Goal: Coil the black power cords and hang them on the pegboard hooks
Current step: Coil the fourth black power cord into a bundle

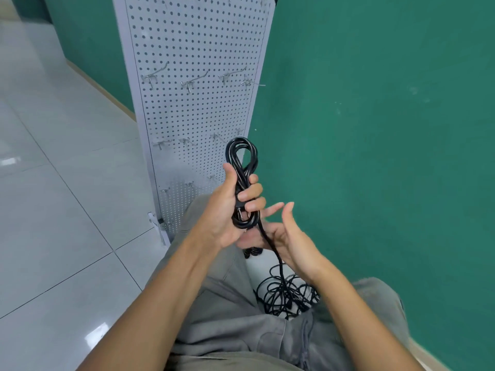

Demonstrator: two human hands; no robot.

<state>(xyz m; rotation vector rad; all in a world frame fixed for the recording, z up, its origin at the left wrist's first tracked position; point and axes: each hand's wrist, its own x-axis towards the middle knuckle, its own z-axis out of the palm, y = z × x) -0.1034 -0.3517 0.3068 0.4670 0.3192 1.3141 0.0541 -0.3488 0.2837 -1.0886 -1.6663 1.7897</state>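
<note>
Head view looks down on a person crouched before a white pegboard (192, 103) that leans against a green wall (375, 129). Their left hand (230, 210) grips a coiled black power cord (242, 167) around its waist, fingers curled over the strands and thumb up along the left side, so the bundle pinches into a figure-eight whose long axis stands nearly upright; its upper loop rises clear above the fist. A plug (241, 212) shows at the lower loop, just under the curled fingers. From that lower loop a loose tail (270, 247) runs down and to the right, across the palm of the right hand (289, 234), which sits just below and right of the coil with fingers straight and spread, gripping nothing; whether the tail actually rests on the palm I cannot tell. The tail runs down toward a tangle of more cords (289, 293) on the floor between the knees. Bare metal hooks (191, 83) stand on the board up and to the left of the coil, the lower row (184, 141) close beside the upper loop. The left hand is the nearer one to the hooks, so the coil's top loop looks the likely part to go over a peg once the tail is wound in.
</note>
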